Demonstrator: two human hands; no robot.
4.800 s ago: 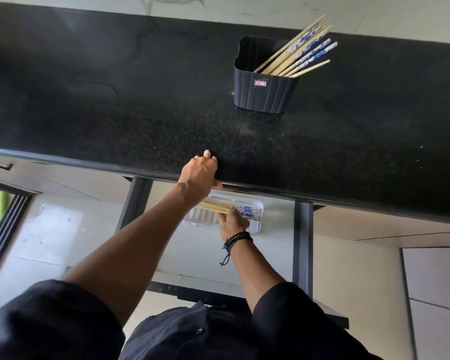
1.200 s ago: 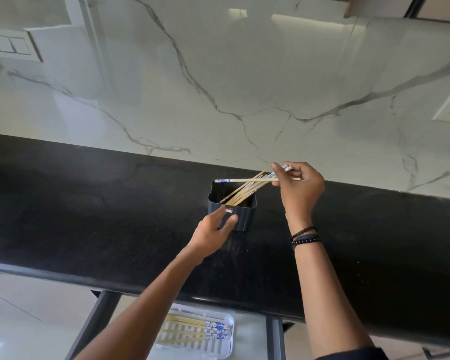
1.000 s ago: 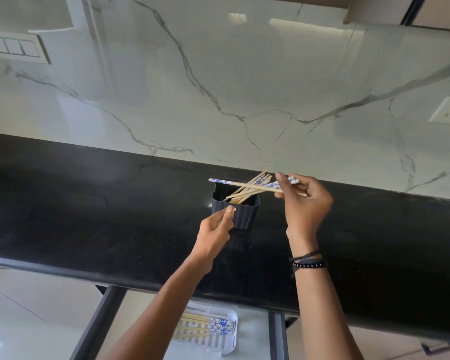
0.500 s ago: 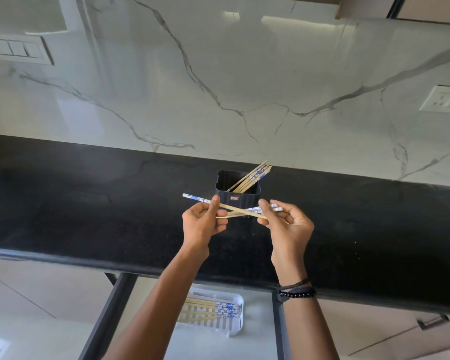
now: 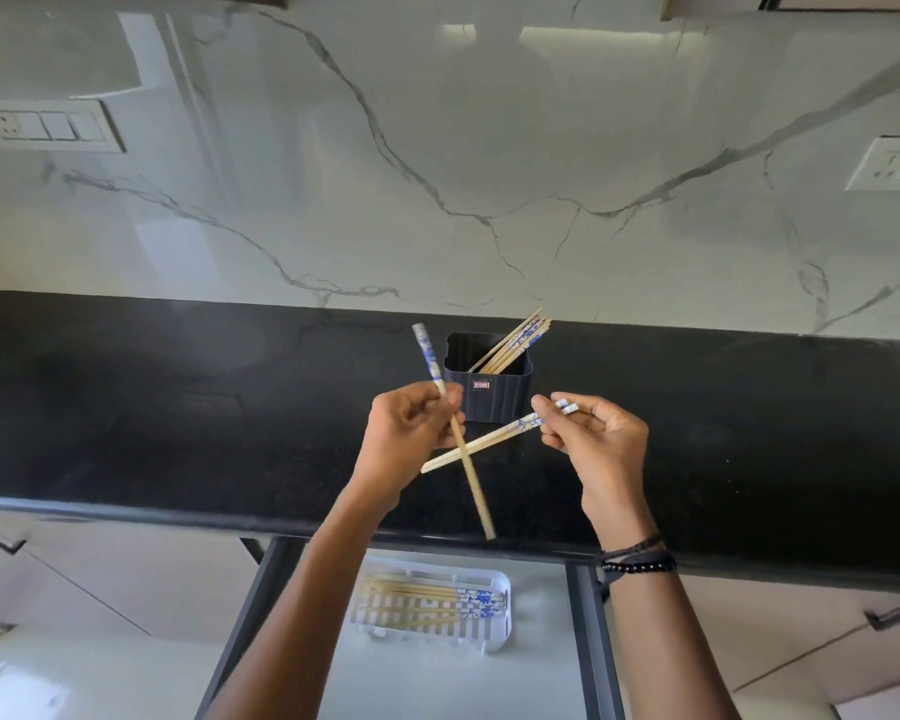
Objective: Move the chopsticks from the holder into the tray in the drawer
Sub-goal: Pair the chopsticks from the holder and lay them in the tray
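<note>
A dark ribbed holder (image 5: 494, 392) stands on the black counter (image 5: 178, 407) with several bamboo chopsticks (image 5: 515, 343) leaning to its right. My left hand (image 5: 411, 439) grips one chopstick (image 5: 471, 485) near its blue-patterned end, almost upright, tip pointing down. My right hand (image 5: 593, 439) pinches a second chopstick (image 5: 489, 441) by its patterned end; it lies nearly level and crosses the first one. Below the counter edge, a white slotted tray (image 5: 500, 628) in the open drawer (image 5: 541, 683) holds several chopsticks (image 5: 427, 602) lying side by side.
The drawer's dark side rails (image 5: 245, 626) run toward me on both sides. A marble wall rises behind the counter, with a switch plate (image 5: 48, 127) at left and a socket (image 5: 889, 163) at right. Cabinet handles (image 5: 894, 613) flank the drawer.
My right hand drew two chopsticks out of the holder. My left hand left the holder and took one; the hands came toward me and apart, each with one stick, now crossed.
</note>
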